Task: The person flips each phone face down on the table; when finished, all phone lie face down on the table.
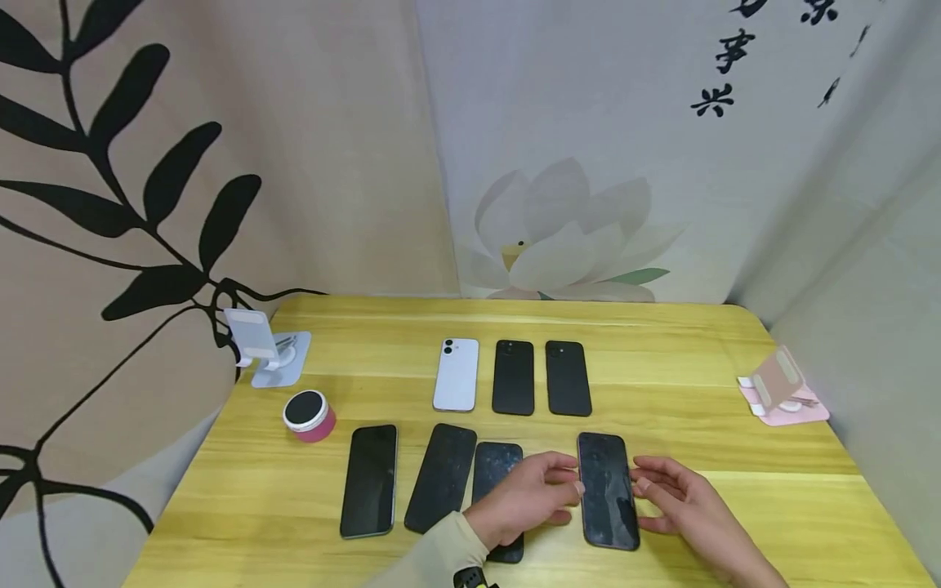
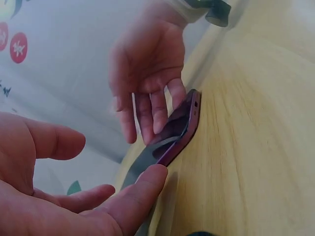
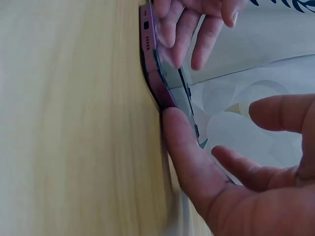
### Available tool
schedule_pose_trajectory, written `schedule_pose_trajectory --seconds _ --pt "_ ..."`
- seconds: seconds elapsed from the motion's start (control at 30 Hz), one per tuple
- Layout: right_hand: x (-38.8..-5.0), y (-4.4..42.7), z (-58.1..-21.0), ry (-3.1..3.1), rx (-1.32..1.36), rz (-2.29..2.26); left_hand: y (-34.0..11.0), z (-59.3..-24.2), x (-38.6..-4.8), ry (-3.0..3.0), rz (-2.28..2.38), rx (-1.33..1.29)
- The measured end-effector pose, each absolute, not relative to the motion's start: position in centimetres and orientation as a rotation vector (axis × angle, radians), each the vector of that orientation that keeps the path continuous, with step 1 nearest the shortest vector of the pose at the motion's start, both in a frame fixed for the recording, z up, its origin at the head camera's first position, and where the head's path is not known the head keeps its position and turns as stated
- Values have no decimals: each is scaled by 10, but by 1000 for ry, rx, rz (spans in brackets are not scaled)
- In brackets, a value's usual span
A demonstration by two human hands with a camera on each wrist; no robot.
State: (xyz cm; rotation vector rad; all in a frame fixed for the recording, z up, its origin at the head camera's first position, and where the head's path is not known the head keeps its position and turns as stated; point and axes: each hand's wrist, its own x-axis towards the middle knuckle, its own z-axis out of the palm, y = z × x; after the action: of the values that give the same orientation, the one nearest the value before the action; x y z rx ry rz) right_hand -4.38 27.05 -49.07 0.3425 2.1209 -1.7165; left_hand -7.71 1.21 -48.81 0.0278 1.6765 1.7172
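Toward the right edge of the bench (image 1: pixel 691 376), a dark phone (image 1: pixel 608 490) is being flanked by the loosely spread left hand (image 1: pixel 531 496) and right hand (image 1: pixel 687 500). Apparently it is being steadied.

A pale cream, plain long sleeve (image 1: pixel 430 559) covers the person's left forearm, its cloth creased lightly and ending in a neat cuff (image 1: pixel 474 539) at the wrist. Against it sits a black wristband (image 1: pixel 470 578) with small yellow and whitish marks. The left hand (image 1: pixel 525 498) is bare. Above the bare right hand (image 2: pixel 150 69) show a light cuff (image 2: pixel 183 11) and a dark, blocky strap piece (image 2: pixel 218 14), its edges blurred.
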Motion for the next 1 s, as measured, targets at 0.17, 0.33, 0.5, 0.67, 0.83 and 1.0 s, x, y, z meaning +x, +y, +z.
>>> schedule_pose_trajectory --seconds 0.17,0.33,0.5,0.67,0.83,1.0 --pt "-43 270 -494 2087 379 -1755 15 -487 -77 1658 1725 -1" --pt "-43 268 -494 2084 391 -1768 15 -489 -77 1623 1762 -15" --pt "-45 267 -493 2089 382 -1775 15 -492 -78 1626 1782 -28" --pt "-46 264 -493 2124 368 -1767 17 -493 -77 1646 1820 -52" --pt "-48 261 -492 2147 323 -1770 20 -492 -75 1666 1896 -68" --pt "-50 257 -492 2172 253 -1765 23 -494 -76 1647 1966 -83"
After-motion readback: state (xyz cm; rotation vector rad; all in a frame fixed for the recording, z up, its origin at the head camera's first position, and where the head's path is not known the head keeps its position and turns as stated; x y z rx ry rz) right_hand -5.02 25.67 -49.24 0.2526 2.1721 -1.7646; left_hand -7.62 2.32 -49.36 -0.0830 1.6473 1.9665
